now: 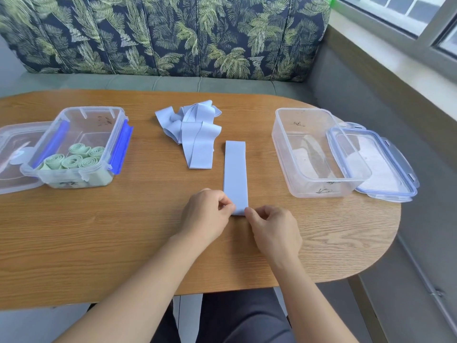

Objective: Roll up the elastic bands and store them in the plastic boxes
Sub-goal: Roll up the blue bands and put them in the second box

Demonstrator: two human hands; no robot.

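A light blue elastic band (235,174) lies flat and straight on the wooden table (99,231), running away from me. My left hand (206,214) pinches its near left corner and my right hand (272,226) pinches its near right corner. A loose pile of more blue bands (193,134) sits behind it. At the left stands a clear plastic box (74,147) with blue clips, holding several rolled green bands (74,157). On the right is a clear plastic box (314,154) with nothing in it.
The right box's lid (378,167) leans against its right side near the table's rounded edge. Another clear lid (14,157) lies under the left box at the table's left. A leaf-patterned bench backrest (173,33) runs behind the table.
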